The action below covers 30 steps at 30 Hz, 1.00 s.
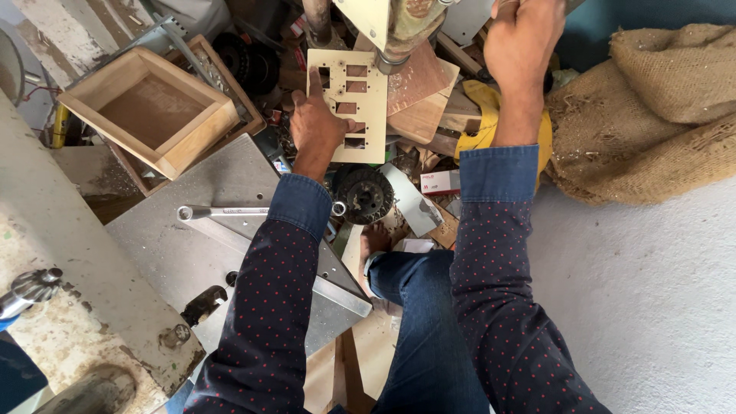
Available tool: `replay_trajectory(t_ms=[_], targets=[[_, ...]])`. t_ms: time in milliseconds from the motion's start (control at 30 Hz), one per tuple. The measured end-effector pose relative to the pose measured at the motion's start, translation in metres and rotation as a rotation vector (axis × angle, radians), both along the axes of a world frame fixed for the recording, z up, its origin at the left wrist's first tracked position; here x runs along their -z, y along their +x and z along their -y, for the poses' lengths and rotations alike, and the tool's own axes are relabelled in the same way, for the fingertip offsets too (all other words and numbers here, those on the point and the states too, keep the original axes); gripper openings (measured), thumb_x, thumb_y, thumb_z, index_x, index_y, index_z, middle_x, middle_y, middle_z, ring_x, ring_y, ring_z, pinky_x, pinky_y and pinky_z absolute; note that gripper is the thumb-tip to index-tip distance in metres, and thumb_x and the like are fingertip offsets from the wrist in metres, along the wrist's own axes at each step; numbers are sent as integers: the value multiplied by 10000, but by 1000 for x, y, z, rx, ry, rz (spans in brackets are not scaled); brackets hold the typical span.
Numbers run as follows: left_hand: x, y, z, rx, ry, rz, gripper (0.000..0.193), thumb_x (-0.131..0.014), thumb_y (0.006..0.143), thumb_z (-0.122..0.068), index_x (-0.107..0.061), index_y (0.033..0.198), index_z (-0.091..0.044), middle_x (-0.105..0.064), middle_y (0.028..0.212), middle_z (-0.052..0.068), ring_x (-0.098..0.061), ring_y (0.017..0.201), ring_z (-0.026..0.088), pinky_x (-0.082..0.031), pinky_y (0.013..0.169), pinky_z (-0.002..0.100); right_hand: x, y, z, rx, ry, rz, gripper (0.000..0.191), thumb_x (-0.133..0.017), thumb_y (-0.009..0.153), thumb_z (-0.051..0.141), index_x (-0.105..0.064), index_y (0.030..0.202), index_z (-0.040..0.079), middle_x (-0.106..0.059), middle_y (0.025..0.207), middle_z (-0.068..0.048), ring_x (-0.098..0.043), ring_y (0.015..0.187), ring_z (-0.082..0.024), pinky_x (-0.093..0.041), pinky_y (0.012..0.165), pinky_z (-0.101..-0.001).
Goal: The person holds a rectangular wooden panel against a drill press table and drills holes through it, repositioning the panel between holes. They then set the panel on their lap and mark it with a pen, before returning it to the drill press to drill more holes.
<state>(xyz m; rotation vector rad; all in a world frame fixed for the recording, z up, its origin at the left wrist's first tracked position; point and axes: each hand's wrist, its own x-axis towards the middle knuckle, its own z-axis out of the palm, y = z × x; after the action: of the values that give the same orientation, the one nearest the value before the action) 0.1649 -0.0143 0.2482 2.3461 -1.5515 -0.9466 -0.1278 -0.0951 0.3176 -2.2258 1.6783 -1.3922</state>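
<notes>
- Left hand: palm flat, fingers spread on a cream plate, pressing it down, no wrap-around grip.
- Right hand: raised at the top edge of view, fingers curled as if round a handle; the handle itself is cut off, so I cannot tell if it is really gripping.
- Plate sits under the machine column, on a pile of wood offcuts, just beyond the grey metal worktop.
- Plate look: thin, flat, rectangular, pale cream, with a column of rectangular cut-outs and some small round holes. Top right corner is hidden by the column.
- Risk: plate is held by palm pressure only. If a tool bites, it could spin or lift, and the index finger lies right beside the cut-outs.
- Risk: the offcut pile looks uneven, so the plate could rock or slide.
- Risk: the spotted sleeve cuff is near the machine and could snag.
- Spanner lies loose on the worktop, well apart from the plate.
</notes>
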Motion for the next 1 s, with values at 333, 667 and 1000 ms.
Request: replay_trajectory(t_ms=[333, 667, 1000], targets=[[0, 0, 1, 31, -6, 32, 1275, -973, 659, -333, -147, 1618, -181, -464, 1414, 223, -640, 1163, 376, -561, 953, 416, 30, 6, 11, 72, -92, -72, 85, -617, 1022, 17, -688, 984, 41, -688, 908, -156, -646, 868, -370, -465, 763, -508], [-6, -4, 4, 8, 18, 32, 1276, -975, 654, -335, -150, 1619, -201, -446, 1430, 227, -630, 1180, 383, -560, 951, 425, 33, 14, 13, 22, 3, 142, 210, -585, 1085, 109, -674, 924, 8, -678, 806, -187, -657, 753, -373, -441, 679, -468], [-3, -4, 5, -8, 7, 24, 1273, -982, 640, -311, -172, 1615, -200, -446, 1429, 224, -623, 1189, 381, -568, 938, 422, 79, -1, 35, 102, -111, 28, 335, -613, 1074, 99, -521, 773, -12, -524, 711, -155, -527, 689, -314, -405, 674, -452]])
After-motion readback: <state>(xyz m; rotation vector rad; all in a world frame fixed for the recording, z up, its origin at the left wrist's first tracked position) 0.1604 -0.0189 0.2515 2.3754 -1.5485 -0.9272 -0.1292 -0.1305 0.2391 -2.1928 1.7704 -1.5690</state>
